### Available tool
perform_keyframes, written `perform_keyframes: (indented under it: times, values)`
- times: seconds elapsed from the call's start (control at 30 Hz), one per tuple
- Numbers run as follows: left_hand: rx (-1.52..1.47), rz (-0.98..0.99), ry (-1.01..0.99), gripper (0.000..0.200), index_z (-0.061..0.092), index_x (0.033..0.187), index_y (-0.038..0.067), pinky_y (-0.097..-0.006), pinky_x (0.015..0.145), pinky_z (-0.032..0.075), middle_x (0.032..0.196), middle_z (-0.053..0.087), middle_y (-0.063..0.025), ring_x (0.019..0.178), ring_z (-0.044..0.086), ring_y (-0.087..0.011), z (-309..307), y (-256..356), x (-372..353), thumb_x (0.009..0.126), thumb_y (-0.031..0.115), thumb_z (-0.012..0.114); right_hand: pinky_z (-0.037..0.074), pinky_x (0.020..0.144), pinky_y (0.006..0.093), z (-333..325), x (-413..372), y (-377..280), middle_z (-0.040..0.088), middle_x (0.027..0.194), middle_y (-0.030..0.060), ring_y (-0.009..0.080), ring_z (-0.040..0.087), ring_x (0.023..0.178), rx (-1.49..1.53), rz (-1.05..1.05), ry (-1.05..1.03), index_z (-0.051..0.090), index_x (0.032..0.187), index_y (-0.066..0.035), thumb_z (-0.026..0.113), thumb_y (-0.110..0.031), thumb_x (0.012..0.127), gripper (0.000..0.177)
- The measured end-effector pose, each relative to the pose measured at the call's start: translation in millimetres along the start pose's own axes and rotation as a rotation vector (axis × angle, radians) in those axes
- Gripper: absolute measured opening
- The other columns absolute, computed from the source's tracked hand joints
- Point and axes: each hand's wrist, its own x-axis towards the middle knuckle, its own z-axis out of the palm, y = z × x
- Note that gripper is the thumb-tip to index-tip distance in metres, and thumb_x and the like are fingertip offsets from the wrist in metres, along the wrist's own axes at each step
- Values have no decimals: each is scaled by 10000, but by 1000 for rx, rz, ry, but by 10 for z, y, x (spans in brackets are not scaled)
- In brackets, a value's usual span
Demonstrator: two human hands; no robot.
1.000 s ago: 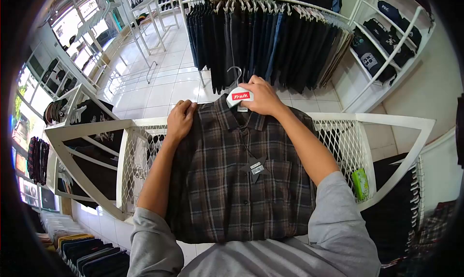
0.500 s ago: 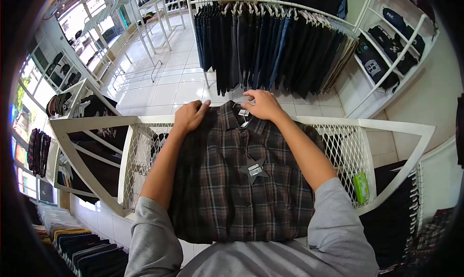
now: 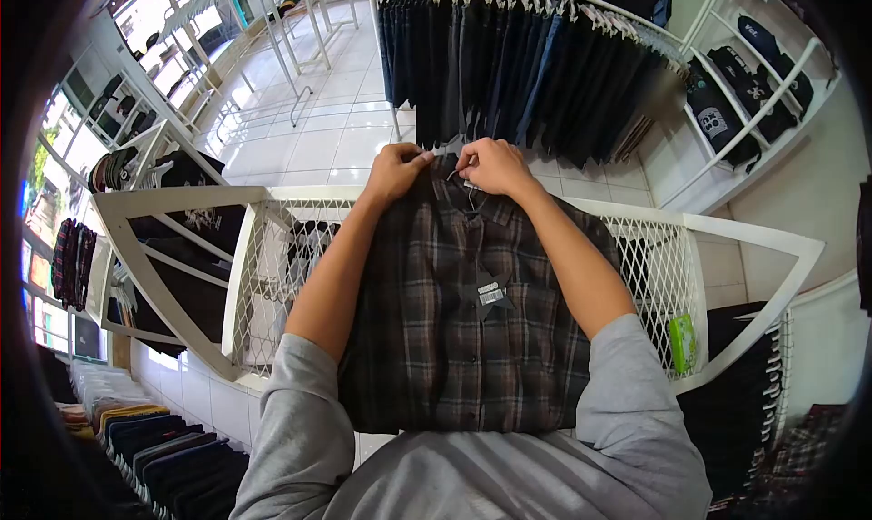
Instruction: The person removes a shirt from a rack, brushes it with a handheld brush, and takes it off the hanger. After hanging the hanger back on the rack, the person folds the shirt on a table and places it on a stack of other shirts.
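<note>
1. Fingers (image 3: 420, 157) on the left hand (image 3: 395, 170) are curled in tight and pinching the left side of the collar. The right hand (image 3: 495, 166) has its fingertips (image 3: 468, 164) bunched together, pinching the collar's right side. The two hands sit just beside each other.
2. The plaid shirt (image 3: 454, 347) is folded into a neat rectangle, front up and buttoned. It's a dark brown-grey check with paler lines, and it has a chest pocket. A dark star-shaped hang tag (image 3: 490, 295) with a white barcode label lies mid-chest.
3. It lies flat across the top of a white mesh bin (image 3: 654, 266), collar at the far rim and hem at the near rim, roughly midway between the left and right corners. So the fingers are right at the shirt's far end, and the rest runs back between the forearms.
4. The shirt cloth looks soft and woven. The bin has a white painted frame and diamond-pattern mesh walls. A small green packet (image 3: 681, 343) sits against its right wall.
5. Past the far rim hangs a rail of dark trousers (image 3: 518, 57) over a glossy white tile floor (image 3: 336, 129).
</note>
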Motion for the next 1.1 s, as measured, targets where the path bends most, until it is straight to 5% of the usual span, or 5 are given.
perform_keyframes:
  times: [0.27, 0.47, 0.63, 0.83, 1.1]
  values:
    - [-167, 21, 213, 269, 759, 988, 1, -326, 746, 525, 849, 748, -135, 787, 695, -191, 36, 160, -108, 920, 259, 725, 425, 1032, 502, -127, -174, 43, 773, 984, 56, 272, 706, 1026, -42, 20, -260, 800, 917, -207, 713, -369, 809, 213]
    - [-111, 37, 275, 293, 760, 996, 19, -349, 757, 532, 863, 748, -156, 804, 717, -247, 139, -34, -22, 912, 296, 720, 247, 1115, 583, 69, -417, -215, 731, 1051, 214, 416, 621, 1154, -76, 57, -317, 778, 971, -51, 352, -732, 953, 803]
    - [20, 50, 339, 288, 773, 1010, 82, -411, 785, 544, 892, 746, -182, 847, 719, -345, 187, -7, -28, 907, 341, 701, 245, 1114, 586, 135, -603, -181, 668, 1201, 194, 376, 541, 1246, -61, -67, -16, 801, 827, -60, 456, -678, 955, 720]
    - [410, 296, 522, 299, 697, 1024, 106, -455, 836, 494, 963, 653, -153, 972, 620, -344, -65, 291, -330, 854, 339, 776, 388, 1059, 524, -159, -1212, 397, 609, 1264, 133, 342, 554, 1222, -175, 110, 352, 688, 1230, -131, 672, -361, 904, 399]
    - [354, 223, -197, 401, 702, 915, 20, -472, 740, 528, 822, 693, -193, 816, 689, -371, -429, 1018, -1649, 892, 420, 729, 475, 993, 512, -497, -2165, 574, 624, 1235, 201, 380, 586, 1189, -415, 583, 233, 681, 1220, -59, 684, -391, 919, 447]
